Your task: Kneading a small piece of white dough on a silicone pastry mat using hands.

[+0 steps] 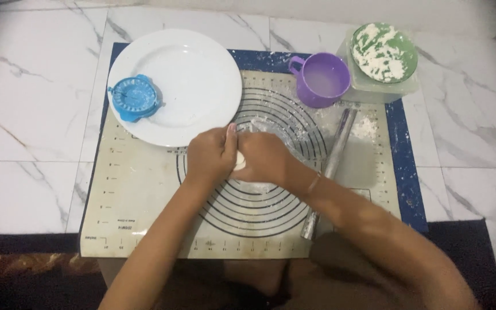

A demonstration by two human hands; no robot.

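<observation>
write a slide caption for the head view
Both hands, left hand and right hand, press a dough piece over a baking mat.

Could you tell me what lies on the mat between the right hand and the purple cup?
In the head view, only a floury stretch of the baking mat lies between the right hand and the purple cup; the rolling pin sits off to the side.
</observation>
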